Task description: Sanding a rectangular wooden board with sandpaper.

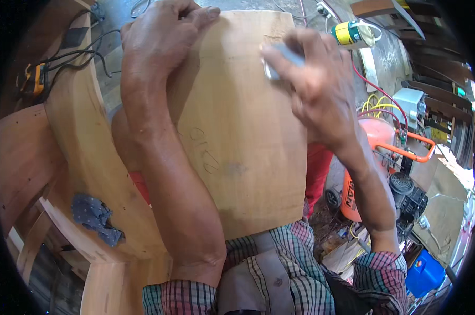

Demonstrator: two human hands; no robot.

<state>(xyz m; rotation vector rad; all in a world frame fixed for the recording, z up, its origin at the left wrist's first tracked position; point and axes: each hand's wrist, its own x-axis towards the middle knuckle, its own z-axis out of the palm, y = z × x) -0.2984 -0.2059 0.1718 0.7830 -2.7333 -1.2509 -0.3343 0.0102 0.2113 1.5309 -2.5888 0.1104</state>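
Containers first: a yellow-and-green can [353, 34] with a pale handle stands beyond your right hand [300, 58]; you cannot see its contents from here. The orange air compressor tank [349, 194] is to your right, below a red hose [371, 81] and coiled yellow hose [375, 105]. A blue plastic container [426, 273] sits at the lower right, its contents also hidden.

The wooden board [248, 152] lies in front of you, its near edge against your checked shirt [295, 262], with red cloth [318, 173] showing at its sides. It bears handwritten marks and a dark smudge. Your right hand is closed around a grey-blue block [286, 59] at the board's far right part; the hand is blurred. Your left hand [161, 39] has bent fingers at the board's far left corner; you cannot tell how firmly it grips.

To your left, a spotted blue cloth [95, 218] rests on a curved wooden panel [85, 136]. A yellow-and-black power tool [37, 80] with dark cable lies farther out. The grey floor [389, 60] shows beyond.
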